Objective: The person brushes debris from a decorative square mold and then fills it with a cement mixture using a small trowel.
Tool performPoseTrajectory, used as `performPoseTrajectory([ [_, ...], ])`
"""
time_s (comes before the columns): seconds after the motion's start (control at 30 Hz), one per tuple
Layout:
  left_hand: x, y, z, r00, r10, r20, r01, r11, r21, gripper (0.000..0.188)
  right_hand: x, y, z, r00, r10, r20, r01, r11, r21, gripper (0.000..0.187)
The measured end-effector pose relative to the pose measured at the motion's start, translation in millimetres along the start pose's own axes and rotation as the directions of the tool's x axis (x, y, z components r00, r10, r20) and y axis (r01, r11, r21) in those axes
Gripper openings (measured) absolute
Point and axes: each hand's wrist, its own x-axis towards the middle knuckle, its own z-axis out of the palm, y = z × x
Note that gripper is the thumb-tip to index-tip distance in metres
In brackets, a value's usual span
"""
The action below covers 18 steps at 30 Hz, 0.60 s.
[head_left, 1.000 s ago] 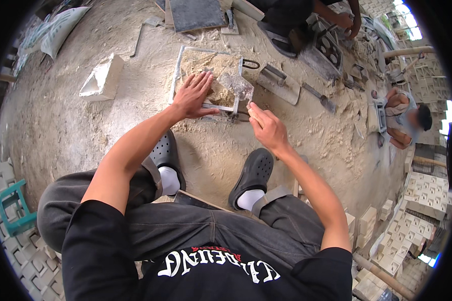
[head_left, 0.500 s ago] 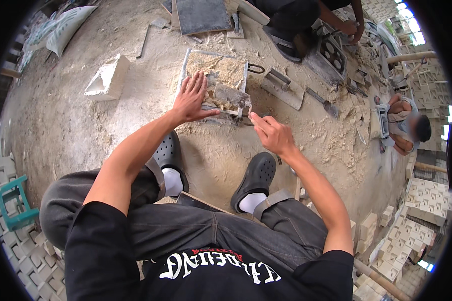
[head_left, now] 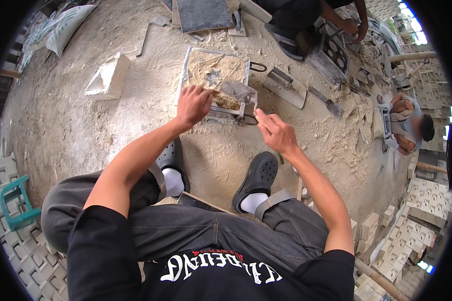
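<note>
A rectangular metal mould (head_left: 180,83) lies on the ground ahead of my feet, filled with crumbly beige mix (head_left: 206,64). My right hand (head_left: 277,133) is closed round the handle of a trowel, whose mix-smeared blade (head_left: 240,92) rests over the mould's near right part. At the mould's near left, my left hand (head_left: 195,104) has its fingers curled down at the mix; whatever they may pinch is hidden. A looped metal handle (head_left: 257,66) sticks out from the mould's right side.
Right of the mould lie a plastering float (head_left: 285,88) and a narrow trowel (head_left: 326,102). A white block (head_left: 108,78) stands at left, a dark board (head_left: 205,15) beyond. One person works at a metal mould (head_left: 331,57) at far right; another person (head_left: 406,118) sits further right.
My left hand has gone from spread flat on the mould's left part to curled fingers, slightly lower. The trowel and my right hand have shifted a little to the right.
</note>
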Motion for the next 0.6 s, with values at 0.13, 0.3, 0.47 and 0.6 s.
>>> performPoseTrajectory([
  [0.13, 41.6, 32.4, -21.3, 0.92, -0.22, 0.323, 0.193, 0.974, 0.115, 0.039, -8.7, 13.4, -5.6, 0.996, 0.049, -0.081, -0.048, 0.999, 0.018, 0.042],
  [0.3, 66.0, 27.1, -24.5, 0.792, -0.382, 0.475, 0.372, 0.92, 0.12, 0.038, -3.6, 17.1, 0.2, 0.989, 0.045, -0.143, -0.04, 0.998, 0.043, 0.042],
  [0.47, 73.4, 17.0, -19.3, 0.767, -0.362, 0.529, 0.402, 0.915, 0.043, 0.023, -1.9, 15.8, -0.2, 0.983, 0.045, -0.177, -0.032, 0.997, 0.075, 0.043],
  [0.6, 67.3, -4.3, -12.5, 0.799, -0.189, 0.571, 0.276, 0.959, -0.068, 0.021, 0.4, 12.1, 0.4, 0.982, 0.07, -0.175, -0.055, 0.994, 0.09, 0.042],
])
